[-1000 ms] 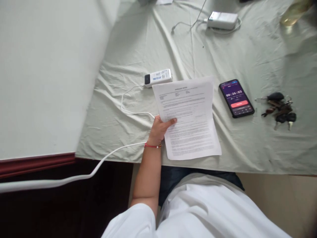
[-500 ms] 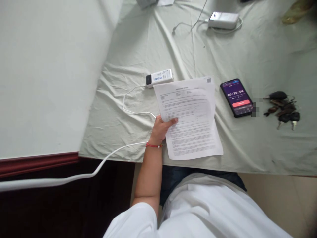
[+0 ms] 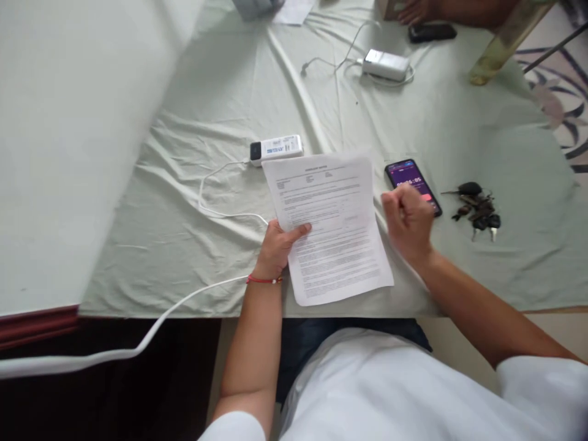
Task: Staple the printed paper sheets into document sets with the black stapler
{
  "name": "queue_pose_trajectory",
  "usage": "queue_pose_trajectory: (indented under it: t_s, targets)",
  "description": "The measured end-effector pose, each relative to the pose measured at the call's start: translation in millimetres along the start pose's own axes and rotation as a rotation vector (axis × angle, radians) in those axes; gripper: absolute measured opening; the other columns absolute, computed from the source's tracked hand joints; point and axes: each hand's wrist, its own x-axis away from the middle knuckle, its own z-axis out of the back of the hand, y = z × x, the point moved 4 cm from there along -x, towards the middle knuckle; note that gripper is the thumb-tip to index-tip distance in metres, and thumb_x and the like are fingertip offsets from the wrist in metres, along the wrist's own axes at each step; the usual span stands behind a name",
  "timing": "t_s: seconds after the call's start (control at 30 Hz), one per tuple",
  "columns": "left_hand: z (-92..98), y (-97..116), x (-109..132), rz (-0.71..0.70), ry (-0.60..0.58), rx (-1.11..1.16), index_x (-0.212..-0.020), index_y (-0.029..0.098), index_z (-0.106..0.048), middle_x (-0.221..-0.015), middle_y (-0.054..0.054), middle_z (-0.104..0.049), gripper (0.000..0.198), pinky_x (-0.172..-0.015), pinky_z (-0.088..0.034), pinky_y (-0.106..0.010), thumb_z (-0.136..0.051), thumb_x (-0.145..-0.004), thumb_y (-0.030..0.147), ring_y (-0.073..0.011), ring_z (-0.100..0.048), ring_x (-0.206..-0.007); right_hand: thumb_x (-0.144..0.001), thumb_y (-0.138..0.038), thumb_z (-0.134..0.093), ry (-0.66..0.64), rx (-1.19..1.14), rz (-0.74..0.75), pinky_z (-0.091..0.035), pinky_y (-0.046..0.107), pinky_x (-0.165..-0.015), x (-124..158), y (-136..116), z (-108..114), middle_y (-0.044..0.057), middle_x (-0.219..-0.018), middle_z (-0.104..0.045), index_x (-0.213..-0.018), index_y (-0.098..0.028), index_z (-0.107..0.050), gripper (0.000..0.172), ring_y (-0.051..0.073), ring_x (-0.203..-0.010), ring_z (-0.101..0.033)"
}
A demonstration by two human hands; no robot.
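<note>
My left hand [image 3: 280,244] grips the left edge of a printed sheet of paper [image 3: 333,236], thumb on top, holding it just above the pale green tablecloth [image 3: 193,233]. To the right of the sheet hovers my right hand [image 3: 408,222], blurred, fingers curled inward, with nothing visible in it. It partly covers a black phone [image 3: 407,177] whose screen is lit purple. A bunch of dark keys [image 3: 478,209] lies further right.
A white power bank [image 3: 275,149] with a white cable [image 3: 220,211] lies behind the paper. Farther back sit another white charger [image 3: 384,65] with cables, a dark phone [image 3: 432,32] and another person's hand [image 3: 416,11]. A white wall [image 3: 68,141] rises at left.
My right hand has come into view and moved over the phone. The camera has tilted, showing more of the far table. My left hand still holds the paper.
</note>
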Motion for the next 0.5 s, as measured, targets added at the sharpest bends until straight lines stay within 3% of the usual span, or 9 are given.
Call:
queue_pose_trajectory:
  t_s: [0.07,0.2,0.33,0.47,0.5]
  targets:
    - [-0.5,0,0,0.003,0.000,0.006,-0.107,0.018,-0.085,-0.123,-0.013,-0.082,0.046,-0.108,-0.062,-0.053,-0.101,-0.067,0.034,-0.0354,-0.079,-0.115,-0.107,-0.037,-0.061,0.019,0.014,0.082,-0.045,0.031,-0.065,8,5,-6,-0.003,-0.072,-0.052,-0.078,-0.023,-0.053,0.034,0.013,-0.066,-0.048]
    - [-1.9,1,2,0.040,0.018,-0.007,-0.108,0.019,-0.085,-0.120,-0.013,-0.083,0.047,-0.106,-0.063,-0.054,-0.101,-0.066,0.035,-0.0358,-0.079,-0.113,-0.105,-0.028,-0.060,0.034,0.041,0.049,-0.049,0.032,-0.067,17,24,-17,0.002,-0.096,-0.063,-0.101,-0.024,-0.063,0.007,0.013,-0.069,-0.053]
    - [-2.1,4,3,0.061,0.074,-0.041,-0.115,0.018,-0.083,-0.117,-0.012,-0.084,0.055,-0.105,-0.064,-0.052,-0.101,-0.066,0.034,-0.0358,-0.079,-0.112,-0.102,-0.030,-0.062,0.006,0.060,-0.084,-0.049,0.032,-0.063,18,38,-20,0.004,-0.109,-0.065,-0.118,-0.024,-0.064,0.018,0.011,-0.060,-0.047]
    - [-2.2,5,4,0.062,0.119,-0.080,-0.115,0.018,-0.083,-0.112,-0.011,-0.084,0.054,-0.105,-0.065,-0.048,-0.101,-0.066,0.031,-0.0342,-0.079,-0.113,-0.101,-0.029,-0.064,-0.057,0.029,-0.128,-0.046,0.030,-0.063,17,38,-23,0.000,-0.090,-0.064,-0.100,-0.023,-0.065,0.006,0.011,-0.058,-0.045]
    - [-2.1,6,4,0.064,0.130,-0.085,-0.114,0.018,-0.083,-0.111,-0.010,-0.085,0.054,-0.104,-0.065,-0.046,-0.101,-0.065,0.030,-0.0334,-0.079,-0.113,-0.101,-0.029,-0.066,-0.066,0.010,-0.132,-0.045,0.030,-0.063,17,37,-23,-0.001,-0.085,-0.062,-0.094,-0.023,-0.063,0.010,0.011,-0.058,-0.045]
